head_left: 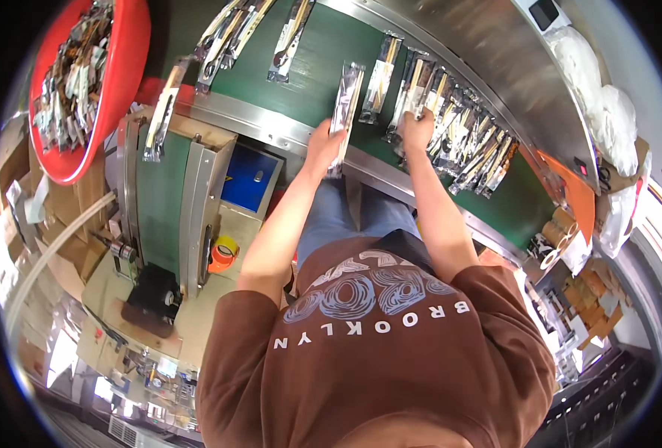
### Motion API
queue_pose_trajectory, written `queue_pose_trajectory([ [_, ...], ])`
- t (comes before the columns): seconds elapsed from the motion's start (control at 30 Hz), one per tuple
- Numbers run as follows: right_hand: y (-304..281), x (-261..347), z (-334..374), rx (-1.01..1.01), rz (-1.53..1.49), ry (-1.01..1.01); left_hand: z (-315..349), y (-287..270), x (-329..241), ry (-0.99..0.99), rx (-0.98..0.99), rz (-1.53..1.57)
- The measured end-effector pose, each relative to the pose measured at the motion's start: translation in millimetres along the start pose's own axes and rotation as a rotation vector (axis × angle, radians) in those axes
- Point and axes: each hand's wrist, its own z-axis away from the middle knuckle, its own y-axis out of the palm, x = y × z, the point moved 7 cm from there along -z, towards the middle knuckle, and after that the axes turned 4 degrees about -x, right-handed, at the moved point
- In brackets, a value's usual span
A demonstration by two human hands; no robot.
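In left hand [322, 151]: slim, shiny, clear-wrapped packet [347, 103].

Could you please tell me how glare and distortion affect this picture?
Head view: the steel rail looks bowed by the fisheye; head view again: pale reflections streak the clear packet in the left hand, and bright patches at the lower left are washed out.

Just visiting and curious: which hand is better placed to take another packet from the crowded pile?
Probably the right hand: it is at the edge of the packet pile, while the left hand holds a separate packet.
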Motion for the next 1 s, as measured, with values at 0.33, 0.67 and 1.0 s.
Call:
queue_pose_trajectory([
  [0.33, -105, -73, -13, -0.204, -0.530, 0.245, -48, 65, -60, 0.590, -0.302, -0.950],
  [0.67, -30, -60, -10, -0.133, -0.068, 0.195, -66, 107, -33, 0.330, -0.436, -1.010],
  [1.0, 7, -33, -22, 0.164, -0.244, 0.091, -71, 144, -17, -0.076, -0.180, -0.404],
])
